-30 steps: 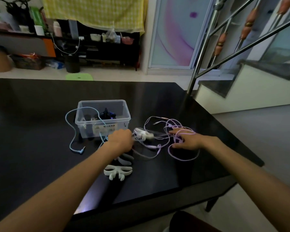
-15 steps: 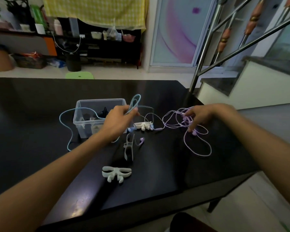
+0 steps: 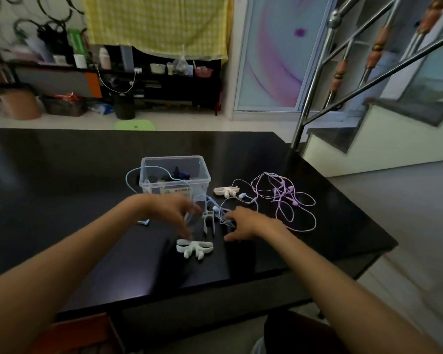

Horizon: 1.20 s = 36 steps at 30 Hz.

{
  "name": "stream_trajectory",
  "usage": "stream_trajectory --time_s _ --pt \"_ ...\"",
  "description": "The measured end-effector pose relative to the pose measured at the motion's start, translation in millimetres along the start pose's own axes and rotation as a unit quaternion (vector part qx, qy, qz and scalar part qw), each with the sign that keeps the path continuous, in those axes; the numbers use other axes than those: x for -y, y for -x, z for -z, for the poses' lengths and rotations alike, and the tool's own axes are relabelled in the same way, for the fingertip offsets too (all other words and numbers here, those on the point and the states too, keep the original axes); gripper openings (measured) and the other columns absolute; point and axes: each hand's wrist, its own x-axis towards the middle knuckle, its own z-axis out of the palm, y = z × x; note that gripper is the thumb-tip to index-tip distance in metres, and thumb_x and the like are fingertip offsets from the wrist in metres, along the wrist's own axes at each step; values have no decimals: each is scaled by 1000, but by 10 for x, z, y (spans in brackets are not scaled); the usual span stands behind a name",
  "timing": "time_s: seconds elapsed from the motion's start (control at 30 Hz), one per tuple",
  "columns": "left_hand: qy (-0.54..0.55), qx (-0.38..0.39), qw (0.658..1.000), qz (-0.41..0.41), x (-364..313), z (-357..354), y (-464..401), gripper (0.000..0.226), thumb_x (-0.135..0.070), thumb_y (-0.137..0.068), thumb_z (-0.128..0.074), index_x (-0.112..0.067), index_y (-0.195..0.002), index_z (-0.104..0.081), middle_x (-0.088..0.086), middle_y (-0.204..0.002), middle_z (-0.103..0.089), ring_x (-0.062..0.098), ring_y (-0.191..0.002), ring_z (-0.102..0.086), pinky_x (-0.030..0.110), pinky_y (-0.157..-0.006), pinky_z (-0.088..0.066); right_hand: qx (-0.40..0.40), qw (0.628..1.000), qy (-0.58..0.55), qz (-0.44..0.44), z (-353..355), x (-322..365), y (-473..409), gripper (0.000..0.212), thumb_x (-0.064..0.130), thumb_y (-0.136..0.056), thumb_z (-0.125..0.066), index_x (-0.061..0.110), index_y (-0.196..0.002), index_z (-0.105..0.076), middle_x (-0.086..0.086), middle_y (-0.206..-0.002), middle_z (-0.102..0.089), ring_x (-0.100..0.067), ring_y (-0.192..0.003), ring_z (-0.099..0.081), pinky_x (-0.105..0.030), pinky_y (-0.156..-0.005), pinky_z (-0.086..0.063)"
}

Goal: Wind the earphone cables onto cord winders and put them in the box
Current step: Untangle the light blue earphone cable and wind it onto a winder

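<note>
Blue cable (image 3: 138,175) and purple earphones (image 3: 285,198) lie unwound by three empty cord winders (image 3: 194,248); left hand (image 3: 168,209) and right hand (image 3: 243,222) are spread, nothing visibly gripped.

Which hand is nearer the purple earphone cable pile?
Right. The right hand lies just beside the purple earphone cable, on its near-left side; the left hand is farther off, in front of the clear box.

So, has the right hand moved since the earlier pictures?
Yes. The right hand left the purple cable and came toward the person's left, now near the upright cord winder, closer to the box.
</note>
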Motion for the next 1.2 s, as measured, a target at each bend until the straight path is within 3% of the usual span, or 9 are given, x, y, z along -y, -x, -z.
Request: stream_trajectory --time_s 0.1,0.17,0.27,0.37,0.5,0.63,0.87,1.07,1.2 --pt "-110 36 989 97 209 28 143 80 1 -74 -72 -17 -143 -36 -1 -142 -41 18 -134 -37 17 -100 -36 -111 993 19 -20 30 -162 7 28 35 -88 -61 25 -114 -65 -3 -122 -63 -24 -112 -59 -39 -93 -47" --pt "-145 -5 979 141 370 137 224 59 6 -77 -62 -9 -133 -50 4 -120 -59 16 -109 -57 19 -85 -46 -110 993 22 -47 142 -340 45 20 32 -88 -63 24 -106 -69 -2 -114 -67 -22 -106 -61 -38 -92 -49" --pt "-124 -129 951 252 666 274 286 10 -12 -86 -57 -4 -83 -62 4 -70 -59 17 -61 -60 21 -52 -49 -90 992 37 -79 323 -570 129 24 17 -87 -61 21 -110 -68 -3 -117 -66 -21 -106 -61 -37 -92 -49" --pt "-120 -135 927 328 870 189 296 41 -46 -92 -52 -8 -76 -54 7 -69 -60 20 -59 -61 21 -54 -48 -164 982 54 -79 396 -513 108 39 8 -86 -55 24 -121 -60 -4 -125 -60 -26 -110 -59 -40 -88 -48" --pt "-130 -246 920 275 1088 -76 134 58 -63 -83 -53 -13 -111 -49 11 -119 -59 31 -108 -58 35 -84 -46 -237 967 32 87 218 149 17 29 18 -91 -51 26 -115 -64 -4 -116 -66 -26 -105 -61 -41 -87 -50" --pt "-97 -324 917 211 1148 -176 59 36 -50 -86 -59 -20 -104 -52 7 -118 -59 31 -108 -56 36 -82 -42 -209 955 27 208 -61 866 -110 32 22 -94 -48 21 -124 -60 -5 -126 -60 -27 -117 -54 -41 -92 -47" --pt "-92 -278 948 127 1243 -62 48 31 -21 -91 -54 -35 -116 -63 -3 -119 -64 22 -112 -57 31 -85 -44 -215 962 10 168 -359 1279 -515 28 20 -91 -56 14 -117 -65 -13 -118 -61 -36 -111 -55 -43 -85 -45" --pt "-202 -254 942 85 1075 -93 79 22 -40 -89 -57 -33 -109 -62 -5 -117 -61 21 -107 -57 33 -85 -45 -217 955 107 172 -330 1171 -419 21 12 -92 -52 2 -109 -60 -16 -117 -58 -37 -108 -56 -42 -79 -44" --pt "-223 -259 940 15 830 -155 68 27 -53 -86 -57 -32 -102 -64 -9 -108 -61 17 -99 -59 31 -77 -44 -148 975 -71 147 -162 907 -167 22 16 -94 -48 3 -105 -62 -15 -108 -62 -32 -100 -60 -41 -83 -47"
